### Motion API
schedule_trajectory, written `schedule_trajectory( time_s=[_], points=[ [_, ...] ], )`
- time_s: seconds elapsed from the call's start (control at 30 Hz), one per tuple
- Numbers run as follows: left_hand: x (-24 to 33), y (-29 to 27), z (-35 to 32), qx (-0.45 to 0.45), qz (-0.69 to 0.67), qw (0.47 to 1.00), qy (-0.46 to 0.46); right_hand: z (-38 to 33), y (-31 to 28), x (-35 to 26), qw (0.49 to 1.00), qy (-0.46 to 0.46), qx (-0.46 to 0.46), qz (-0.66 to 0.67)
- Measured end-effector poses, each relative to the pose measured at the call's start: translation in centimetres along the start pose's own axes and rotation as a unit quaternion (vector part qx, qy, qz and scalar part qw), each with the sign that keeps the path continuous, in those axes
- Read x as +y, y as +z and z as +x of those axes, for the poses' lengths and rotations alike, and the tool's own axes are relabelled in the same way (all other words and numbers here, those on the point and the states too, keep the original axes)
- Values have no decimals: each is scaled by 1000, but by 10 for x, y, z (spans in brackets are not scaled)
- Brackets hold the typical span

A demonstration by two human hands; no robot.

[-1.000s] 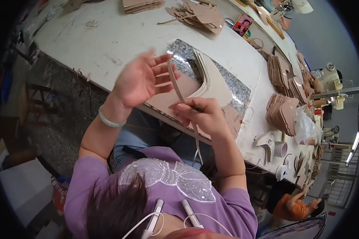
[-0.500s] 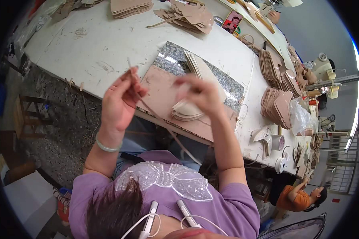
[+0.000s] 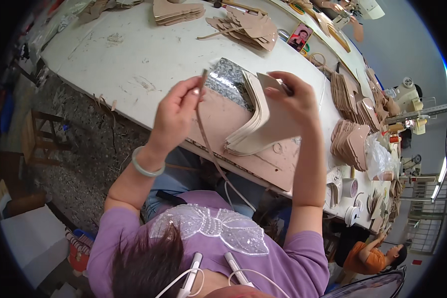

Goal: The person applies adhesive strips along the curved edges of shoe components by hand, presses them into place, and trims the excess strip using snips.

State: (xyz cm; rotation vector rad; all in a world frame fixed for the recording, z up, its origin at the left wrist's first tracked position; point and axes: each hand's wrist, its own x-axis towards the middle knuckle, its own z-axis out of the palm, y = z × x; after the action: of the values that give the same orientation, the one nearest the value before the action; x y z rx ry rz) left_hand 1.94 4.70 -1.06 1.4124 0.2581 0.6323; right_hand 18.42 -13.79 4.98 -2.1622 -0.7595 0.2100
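My left hand [image 3: 176, 111] pinches the top end of a long thin tan strip [image 3: 207, 141] that hangs down toward my lap. My right hand [image 3: 294, 98] grips the upper edge of a beige cut piece [image 3: 278, 126] lifted off a curved stack of like pieces [image 3: 246, 124]. The stack rests on a brown cardboard sheet [image 3: 263, 161] lying over a speckled grey slab [image 3: 228, 79] at the near edge of the white worktable [image 3: 119, 54].
More piles of tan cut pieces lie at the table's far side [image 3: 248, 25] and along its right [image 3: 350, 141], with tape rolls [image 3: 351, 216] and a clear plastic bag [image 3: 377, 156]. A wooden stool [image 3: 39, 141] stands on the left floor. Another person in orange [image 3: 370, 253] sits lower right.
Both hands have moved apart and up: the left now holds the strip near the slab's corner, the right has moved right and holds a piece from the stack.
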Motion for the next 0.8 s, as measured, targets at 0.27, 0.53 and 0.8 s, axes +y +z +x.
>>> schedule_trajectory(
  time_s=[0.27, 0.53, 0.8],
  points=[
    [18, 38, 2, -35, 198, 955, 219, -36, 6, -45, 910, 101, -84, 392],
    [17, 51, -6, -46, 215, 948, 232, -58, 32, -50, 864, 144, -12, 483],
    [17, 54, -10, -40, 203, 948, 244, -58, 33, -52, 875, 158, -2, 457]
  ],
)
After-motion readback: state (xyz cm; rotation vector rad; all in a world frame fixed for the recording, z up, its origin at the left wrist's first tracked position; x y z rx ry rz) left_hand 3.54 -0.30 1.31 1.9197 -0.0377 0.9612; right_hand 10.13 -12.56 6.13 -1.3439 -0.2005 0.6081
